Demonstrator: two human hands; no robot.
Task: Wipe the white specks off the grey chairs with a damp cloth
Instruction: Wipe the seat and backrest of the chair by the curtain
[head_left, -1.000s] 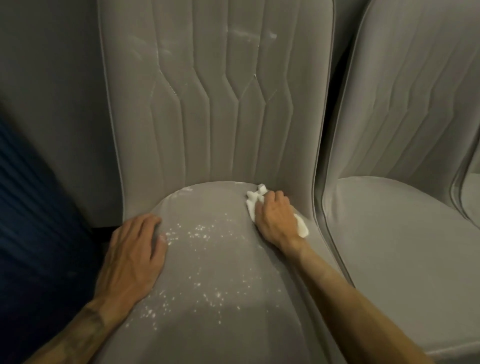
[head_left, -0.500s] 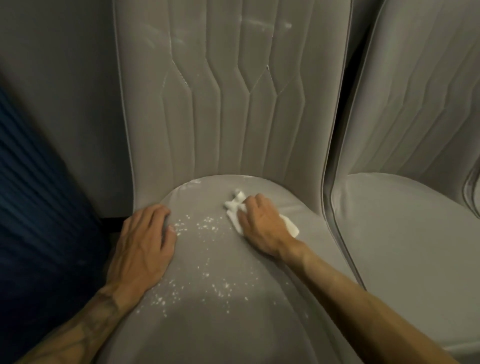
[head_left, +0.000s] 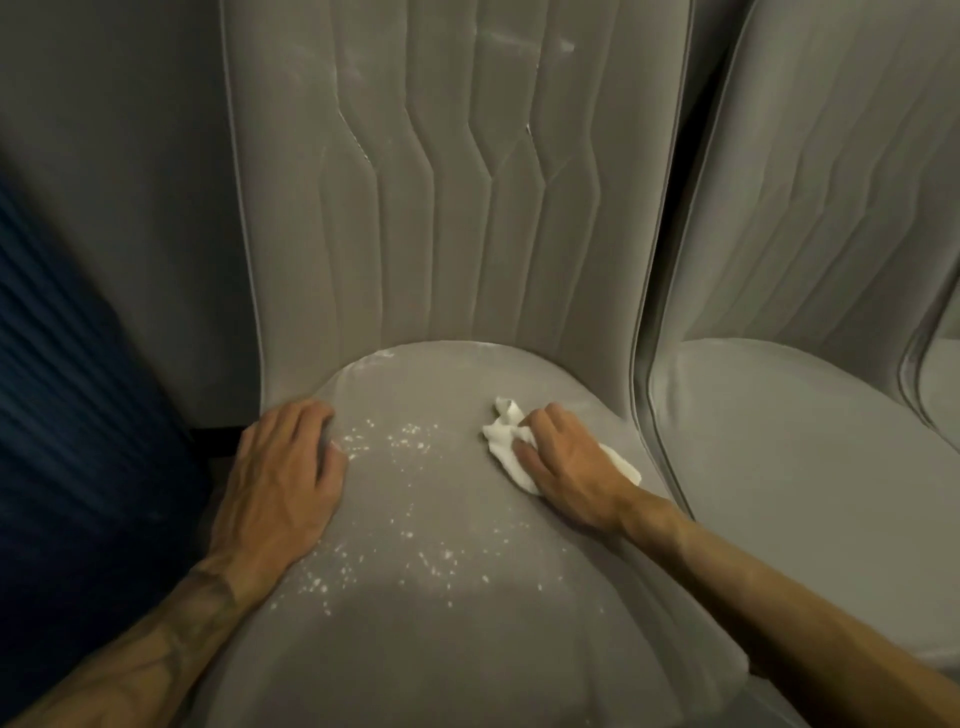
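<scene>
The grey chair's seat (head_left: 441, 649) fills the middle of the view. White specks (head_left: 410, 436) are scattered over its left and centre. My right hand (head_left: 566, 462) lies on a crumpled white cloth (head_left: 504, 436) at the seat's back right, fingers curled over it and pressing it to the fabric. The cloth's ends stick out to the left and right of the hand. My left hand (head_left: 280, 483) rests flat on the seat's left edge, fingers spread, holding nothing. Faint white marks show high on the backrest (head_left: 441, 182).
A second grey chair (head_left: 805, 441) stands close on the right, with a narrow gap between the two. A dark blue ribbed surface (head_left: 78, 415) fills the left side. A grey wall is behind the chairs.
My right hand has slid the cloth away from the seat's back right corner, a little left and forward. My left hand has stayed on the seat's left edge.
</scene>
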